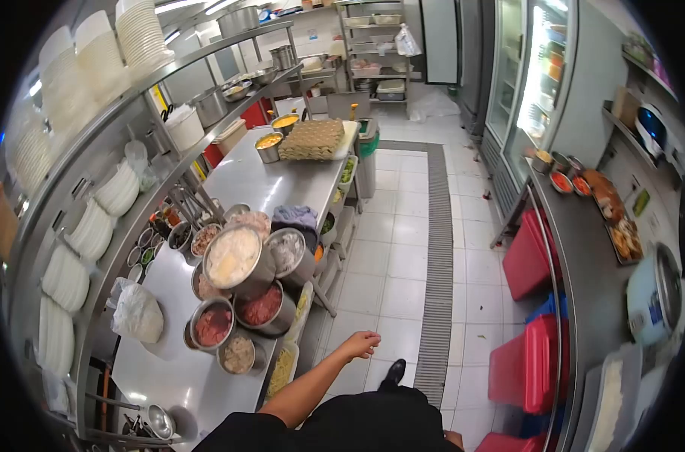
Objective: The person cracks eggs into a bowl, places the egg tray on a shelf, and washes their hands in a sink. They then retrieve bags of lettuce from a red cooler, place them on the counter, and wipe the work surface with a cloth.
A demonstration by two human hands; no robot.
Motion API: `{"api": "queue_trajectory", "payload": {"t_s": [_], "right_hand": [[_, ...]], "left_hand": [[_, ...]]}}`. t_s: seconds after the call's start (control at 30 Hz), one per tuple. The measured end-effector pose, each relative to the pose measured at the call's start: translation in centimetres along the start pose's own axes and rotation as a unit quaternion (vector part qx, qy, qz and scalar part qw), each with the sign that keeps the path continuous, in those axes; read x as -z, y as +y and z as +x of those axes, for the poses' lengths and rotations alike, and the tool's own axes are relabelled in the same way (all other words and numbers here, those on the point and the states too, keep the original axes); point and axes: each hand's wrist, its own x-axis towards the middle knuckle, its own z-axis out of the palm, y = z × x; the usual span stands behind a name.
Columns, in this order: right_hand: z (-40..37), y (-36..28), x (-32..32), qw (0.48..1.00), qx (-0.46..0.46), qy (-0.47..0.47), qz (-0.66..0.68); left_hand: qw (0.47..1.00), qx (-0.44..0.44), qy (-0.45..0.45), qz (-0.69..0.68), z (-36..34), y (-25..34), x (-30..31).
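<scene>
My left hand (pixel 362 344) hangs over the tiled floor, right of the steel table, its fingers curled loosely; whether it holds anything is too small to tell. At the bottom edge, only a small part of my right hand (pixel 454 439) shows beside my dark clothing. Nearest to my left hand are steel pots on the table: one with red meat (pixel 260 305), another with a pale mixture (pixel 233 256), and a smaller one with minced food (pixel 237 354). Below the table edge sits a tray of pale green strips (pixel 283 372).
Steel table (pixel 241 177) on the left carries egg trays (pixel 312 141) and a white bag (pixel 137 310). A floor grate (pixel 438 248) runs ahead. On the right stand red bins (pixel 524 361) under a counter (pixel 576 248), and a lit glass-door fridge (pixel 542 75).
</scene>
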Motion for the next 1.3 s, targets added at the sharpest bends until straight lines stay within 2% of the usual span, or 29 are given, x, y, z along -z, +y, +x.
{"api": "queue_trajectory", "payload": {"t_s": [0.07, 0.1, 0.13, 0.17, 0.27, 0.33, 0.37, 0.4, 0.47, 0.5, 0.57, 0.6, 0.63, 0.67, 0.73, 0.77, 0.83, 0.87, 0.9, 0.97, 1.0, 1.03, 1.13, 1.2, 1.3], "right_hand": [[4.0, -9.1, -1.8, 0.999, 0.036, -0.008, -0.028], [5.5, -13.8, -2.4, 0.998, 0.051, -0.008, -0.045], [6.9, -19.2, -3.1, 0.984, 0.153, -0.014, -0.088], [3.6, -26.9, -4.5, 0.978, 0.163, -0.017, -0.131], [5.1, -43.8, -8.7, 0.943, 0.287, -0.044, -0.162], [2.9, -54.0, -12.0, 0.930, 0.329, -0.042, -0.158], [3.4, -58.1, -13.3, 0.920, 0.352, -0.038, -0.167], [2.5, -61.7, -14.7, 0.917, 0.363, -0.036, -0.160], [3.2, -67.1, -16.6, 0.914, 0.373, -0.031, -0.153], [4.2, -68.9, -17.2, 0.913, 0.373, -0.032, -0.160], [6.9, -71.4, -17.9, 0.916, 0.350, -0.035, -0.193], [8.1, -71.6, -17.5, 0.920, 0.322, -0.036, -0.221], [9.2, -71.9, -17.0, 0.928, 0.277, -0.031, -0.249], [10.0, -72.3, -16.5, 0.939, 0.213, -0.024, -0.267], [10.7, -73.5, -15.9, 0.953, 0.111, -0.014, -0.282], [10.2, -74.7, -16.0, 0.954, 0.108, -0.014, -0.278], [10.0, -76.9, -16.3, 0.970, 0.103, 0.016, -0.221], [10.3, -78.1, -16.7, 0.972, 0.099, 0.015, -0.212], [10.6, -79.5, -17.1, 0.981, 0.104, 0.012, -0.164], [11.5, -82.0, -17.7, 0.987, 0.107, 0.005, -0.116], [12.2, -83.1, -18.1, 0.991, 0.089, 0.017, -0.100], [13.3, -84.4, -18.5, 0.993, 0.072, 0.028, -0.085], [18.8, -88.5, -17.9, 0.996, 0.006, 0.013, -0.093], [22.8, -92.4, -17.4, 0.994, -0.020, 0.009, -0.110], [28.6, -101.5, -16.4, 0.988, -0.017, -0.003, -0.156]], "left_hand": [[1.000, 0.007, 0.001, -0.004, 3.6, 4.8, 2.5], [0.997, -0.021, 0.006, -0.068, 5.7, 6.6, 4.2], [0.989, -0.045, 0.011, -0.137, 7.3, 8.1, 5.5], [0.983, -0.057, 0.036, -0.169, 8.4, 10.6, 7.1], [0.951, -0.120, 0.121, -0.260, 13.3, 17.1, 13.4], [0.932, -0.198, 0.270, -0.136, 18.8, 18.6, 19.1], [0.883, -0.207, 0.421, 0.009, 19.3, 20.9, 21.0], [0.861, -0.160, 0.483, 0.029, 20.5, 22.3, 24.1], [0.725, -0.144, 0.671, 0.058, 24.9, 23.2, 29.6], [0.694, -0.090, 0.711, 0.062, 27.2, 23.7, 31.9], [0.687, -0.078, 0.719, 0.070, 31.3, 25.7, 36.4], [0.746, -0.141, 0.640, -0.116, 32.7, 28.0, 37.9], [0.766, -0.196, 0.534, -0.298, 34.0, 29.9, 39.1], [0.765, -0.186, 0.537, -0.301, 35.8, 31.8, 40.3], [0.725, -0.166, 0.485, -0.460, 39.8, 37.0, 42.7], [0.728, -0.165, 0.483, -0.457, 41.3, 38.9, 43.8], [0.713, -0.108, 0.498, -0.482, 43.8, 43.8, 45.8], [0.656, -0.167, 0.509, -0.532, 45.1, 46.4, 45.8], [0.661, -0.168, 0.508, -0.527, 47.7, 46.5, 47.3], [0.680, -0.288, 0.422, -0.526, 52.6, 43.4, 51.2], [0.681, -0.269, 0.407, -0.546, 52.9, 43.2, 51.4], [0.681, -0.251, 0.393, -0.564, 53.0, 43.3, 51.4], [0.664, -0.264, 0.396, -0.577, 51.7, 46.0, 48.3], [0.641, -0.294, 0.360, -0.610, 50.6, 48.3, 45.3], [0.614, -0.303, 0.414, -0.600, 51.4, 50.5, 42.6]]}}
